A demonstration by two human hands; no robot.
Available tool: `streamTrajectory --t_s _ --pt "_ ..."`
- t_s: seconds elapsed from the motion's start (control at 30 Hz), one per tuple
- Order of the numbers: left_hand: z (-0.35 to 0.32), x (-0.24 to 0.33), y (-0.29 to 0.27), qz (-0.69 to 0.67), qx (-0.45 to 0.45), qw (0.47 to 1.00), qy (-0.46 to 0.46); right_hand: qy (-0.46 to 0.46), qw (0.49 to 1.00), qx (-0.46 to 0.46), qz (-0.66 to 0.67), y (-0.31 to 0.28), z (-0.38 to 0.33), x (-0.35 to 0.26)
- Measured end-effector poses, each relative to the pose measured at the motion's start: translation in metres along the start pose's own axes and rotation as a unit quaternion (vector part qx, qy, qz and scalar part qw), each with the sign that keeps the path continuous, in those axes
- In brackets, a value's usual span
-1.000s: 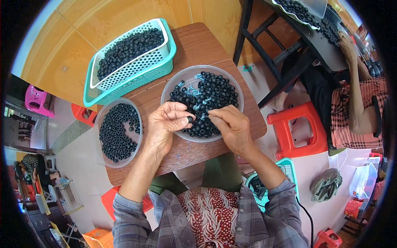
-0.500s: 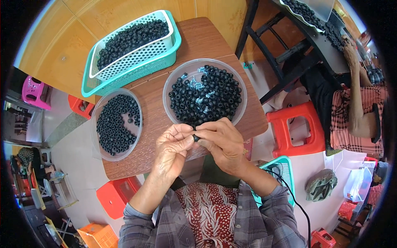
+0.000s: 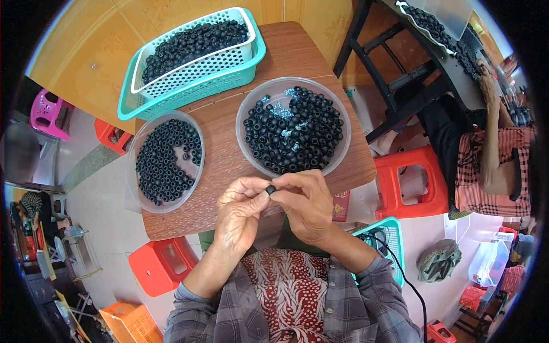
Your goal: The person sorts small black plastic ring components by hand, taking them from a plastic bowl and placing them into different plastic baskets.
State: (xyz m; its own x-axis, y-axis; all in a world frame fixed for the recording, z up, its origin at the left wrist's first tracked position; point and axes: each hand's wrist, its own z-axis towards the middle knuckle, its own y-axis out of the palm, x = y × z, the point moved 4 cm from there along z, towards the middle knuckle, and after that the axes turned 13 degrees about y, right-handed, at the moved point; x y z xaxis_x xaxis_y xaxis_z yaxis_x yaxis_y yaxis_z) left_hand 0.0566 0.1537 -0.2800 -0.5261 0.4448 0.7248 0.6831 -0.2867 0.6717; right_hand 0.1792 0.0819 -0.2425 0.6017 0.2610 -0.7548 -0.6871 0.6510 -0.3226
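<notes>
Between the fingertips of both hands is a small black round piece (image 3: 270,189), held just in front of the right-hand bowl. My left hand (image 3: 242,211) pinches it from the left with thumb and forefinger. From the other side, my right hand (image 3: 306,207) has thumb and fingertips closed on it. Beyond the hands stands a clear round bowl (image 3: 242,150) of black ring-like pieces with open holes, among them shiny blue-silver bits (image 3: 281,111) too small to make out. A second clear bowl (image 3: 132,182) to the left holds more black ring-like pieces, with a gap at its right side.
A white perforated basket (image 3: 197,66) of black pieces sits inside a turquoise basket (image 3: 171,104) on the wooden table (image 3: 220,137). Red stools (image 3: 160,266) stand around. At right, another person's arm (image 3: 492,126) reaches to a dark table. A turquoise basket with a cable (image 3: 394,243) lies beside me.
My right fingers have shifted from lying over the black piece to pinching its side, so it shows more plainly. The view has moved a little; the bowls stay put.
</notes>
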Motion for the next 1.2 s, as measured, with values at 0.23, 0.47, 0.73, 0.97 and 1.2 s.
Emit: streamTrajectory --t_s 0.23,0.47,0.73,0.97,1.2 --pt "0.002 -0.001 0.0 -0.021 0.014 1.0 0.014 0.014 1.0 0.002 0.001 -0.001 0.003 0.002" --pt "0.001 0.001 -0.02 0.03 0.011 0.999 0.015 0.022 0.99 0.005 -0.136 -0.032 0.025 0.033" --pt "0.004 -0.002 -0.025 -0.027 0.01 0.999 -0.022 0.045 0.965 -0.095 -0.241 -0.014 0.055 0.067" --pt "0.006 -0.002 -0.034 -0.053 0.026 0.998 -0.027 0.003 0.965 -0.117 -0.236 -0.006 0.056 0.07" --pt "0.019 -0.001 -0.035 -0.132 0.021 0.99 -0.049 0.111 0.977 -0.122 -0.134 -0.012 0.058 0.068"
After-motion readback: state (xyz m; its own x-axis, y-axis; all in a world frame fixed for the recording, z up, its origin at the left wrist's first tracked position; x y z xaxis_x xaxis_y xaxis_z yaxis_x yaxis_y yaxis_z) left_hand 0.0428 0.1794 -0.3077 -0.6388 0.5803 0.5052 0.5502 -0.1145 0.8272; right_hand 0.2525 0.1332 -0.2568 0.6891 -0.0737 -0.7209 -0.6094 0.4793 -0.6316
